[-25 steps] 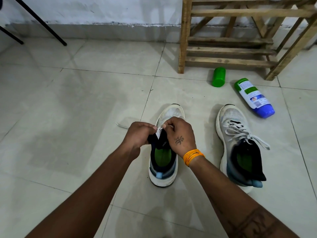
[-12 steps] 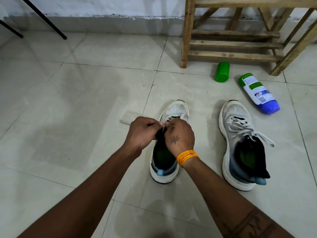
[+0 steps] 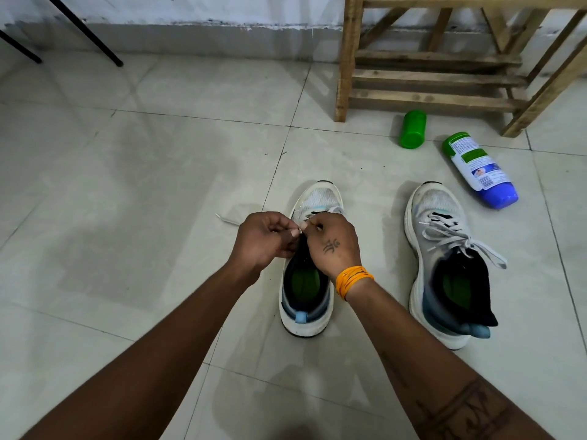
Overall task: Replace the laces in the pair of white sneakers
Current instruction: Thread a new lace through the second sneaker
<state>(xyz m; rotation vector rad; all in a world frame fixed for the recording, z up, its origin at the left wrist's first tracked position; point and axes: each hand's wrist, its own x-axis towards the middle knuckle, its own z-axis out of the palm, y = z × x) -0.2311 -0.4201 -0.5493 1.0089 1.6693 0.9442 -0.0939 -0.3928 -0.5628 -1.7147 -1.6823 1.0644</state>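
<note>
Both hands meet over the left sneaker [image 3: 306, 281] on the floor: the left hand [image 3: 265, 238] and right hand [image 3: 333, 244] have fingers curled, pinching its white lace [image 3: 227, 219] at the eyelets. Lacing seems underway; next, thread the following eyelet. The right sneaker [image 3: 444, 265] just beside looks laced.

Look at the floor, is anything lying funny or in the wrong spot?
Yes. A blue and white bottle lies tipped on its side near the wooden rack, with a green cap lying apart from it. Nothing looks spilled. The right sneaker has its dark tongue flopped out sideways and its laces loose.
</note>
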